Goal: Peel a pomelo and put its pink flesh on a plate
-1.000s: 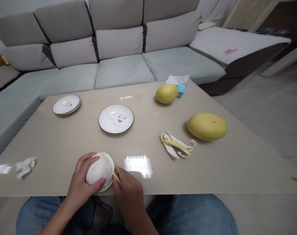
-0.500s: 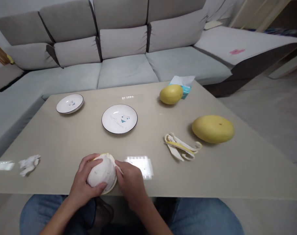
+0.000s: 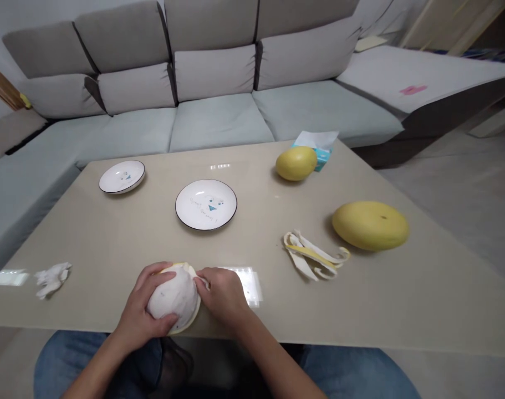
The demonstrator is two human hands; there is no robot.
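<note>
- The left hand (image 3: 141, 313) wraps round the half-peeled pomelo (image 3: 174, 296), with its fingers curled over the top and its thumb below.
- The right hand (image 3: 221, 296) pinches the peel (image 3: 193, 272) tight, just beside those fingers.
- The fruit sits between both hands, at the near edge of the table (image 3: 90, 249).
- It looks heavy, and its white skin looks soft and spongy. The thick peel edge seems the best place to grab.

Plate (image 3: 206, 204) behind peeled pomelo (image 3: 173, 296) at table (image 3: 111, 244) edge

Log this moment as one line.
left hand grips part-peeled pomelo | right hand pinches its rind | peel strips lie right on table
</note>
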